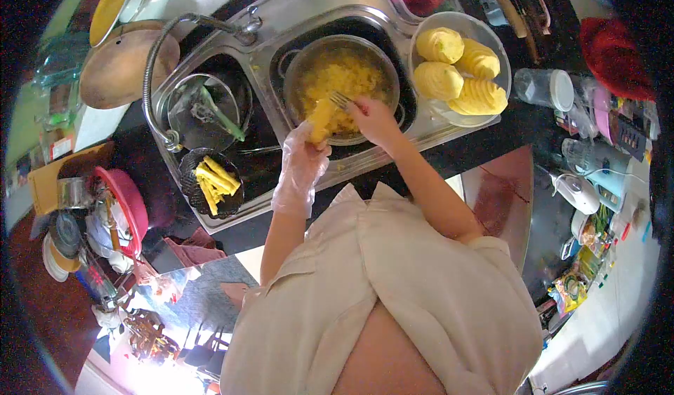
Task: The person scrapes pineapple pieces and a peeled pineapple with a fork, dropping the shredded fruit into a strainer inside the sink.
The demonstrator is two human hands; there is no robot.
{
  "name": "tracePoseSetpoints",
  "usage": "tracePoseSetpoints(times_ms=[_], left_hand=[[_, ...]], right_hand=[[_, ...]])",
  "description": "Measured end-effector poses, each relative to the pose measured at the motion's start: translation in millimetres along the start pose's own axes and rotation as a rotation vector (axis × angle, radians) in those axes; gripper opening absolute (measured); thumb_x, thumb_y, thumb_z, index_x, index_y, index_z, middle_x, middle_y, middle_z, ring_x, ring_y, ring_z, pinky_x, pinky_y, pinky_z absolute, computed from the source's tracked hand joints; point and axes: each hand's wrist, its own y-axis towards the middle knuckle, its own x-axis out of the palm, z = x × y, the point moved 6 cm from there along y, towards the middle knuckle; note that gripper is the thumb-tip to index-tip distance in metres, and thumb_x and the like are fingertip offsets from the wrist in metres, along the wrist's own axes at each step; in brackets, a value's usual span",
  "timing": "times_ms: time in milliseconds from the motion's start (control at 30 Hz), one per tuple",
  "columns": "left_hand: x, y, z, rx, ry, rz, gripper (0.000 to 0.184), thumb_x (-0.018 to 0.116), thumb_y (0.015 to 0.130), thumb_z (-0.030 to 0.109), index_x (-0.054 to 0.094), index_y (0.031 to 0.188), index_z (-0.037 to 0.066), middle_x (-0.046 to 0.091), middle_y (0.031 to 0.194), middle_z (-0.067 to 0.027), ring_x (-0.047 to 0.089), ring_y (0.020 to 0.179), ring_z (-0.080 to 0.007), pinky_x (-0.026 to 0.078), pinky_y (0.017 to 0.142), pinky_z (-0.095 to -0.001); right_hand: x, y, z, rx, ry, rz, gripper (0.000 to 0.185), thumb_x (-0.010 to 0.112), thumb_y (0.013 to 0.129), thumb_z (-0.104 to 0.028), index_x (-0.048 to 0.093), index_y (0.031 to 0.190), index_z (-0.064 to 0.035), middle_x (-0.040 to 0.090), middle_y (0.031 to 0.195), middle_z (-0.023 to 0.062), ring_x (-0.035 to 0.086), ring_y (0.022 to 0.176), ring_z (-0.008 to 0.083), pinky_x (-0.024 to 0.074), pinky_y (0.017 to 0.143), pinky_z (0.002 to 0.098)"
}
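Where the right hand (373,120) closes, the fork (340,100) is hidden.

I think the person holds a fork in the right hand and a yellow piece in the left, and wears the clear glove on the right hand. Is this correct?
Not quite: the head view shows the clear glove on the left hand. The right hand does hold the fork, and the left the yellow piece.

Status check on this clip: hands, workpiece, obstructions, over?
Left hand, gloved, gripping yellow fruit piece. Right hand holding fork close by it. Piece over pot; nothing seen blocking.
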Motion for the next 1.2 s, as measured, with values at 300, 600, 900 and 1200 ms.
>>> tracePoseSetpoints(times_ms=[300, 600, 900, 1200], left_hand=[[3.9, 2.2, -20.8, -0.149, 0.135, 0.049, 0.018, 0.051, 0.089, 0.019, 0.056, 0.094, 0.002, 0.058, 0.078, -0.0078, 0.052, 0.058, -0.0151, 0.041, 0.048, -0.026], [-0.9, 6.1, -11.6, -0.013, 0.06, 0.131, 0.018, 0.058, 0.084, 0.019, 0.059, 0.091, 0.003, 0.058, 0.073, -0.006, 0.054, 0.055, -0.0163, 0.043, 0.045, -0.0277], [8.4, 9.9, -18.6, 0.013, -0.04, 0.044, 0.015, 0.056, 0.088, 0.018, 0.06, 0.093, 0.005, 0.061, 0.081, -0.0035, 0.055, 0.063, -0.011, 0.04, 0.049, -0.0229], [-3.0, 10.1, -34.5, -0.02, -0.075, -0.002, 0.015, 0.049, 0.085, 0.015, 0.058, 0.085, 0.003, 0.056, 0.074, -0.0077, 0.052, 0.061, -0.0144, 0.043, 0.052, -0.0268]], right_hand=[[22.0, -14.7, -4.1, 0.004, -0.042, -0.114, 0.028, 0.052, 0.089, -0.029, 0.064, 0.096, -0.0053, 0.065, 0.089, 0.0205, 0.062, 0.081, 0.0402, 0.0492, 0.071, 0.047], [-5.1, -21.0, -8.2, -0.009, -0.016, -0.073, 0.029, 0.052, 0.09, -0.032, 0.063, 0.093, -0.0054, 0.064, 0.085, 0.0196, 0.061, 0.077, 0.0395, 0.0477, 0.068, 0.0472], [7.3, -37.2, -31.9, -0.247, -0.006, -0.045, 0.029, 0.055, 0.09, -0.029, 0.059, 0.081, -0.002, 0.055, 0.065, 0.0156, 0.054, 0.059, 0.031, 0.041, 0.055, 0.04], [24.5, -34.3, -24.4, -0.216, -0.229, -0.069, 0.034, 0.048, 0.091, -0.036, 0.065, 0.086, -0.0067, 0.065, 0.079, 0.018, 0.062, 0.074, 0.039, 0.0481, 0.065, 0.0492]])
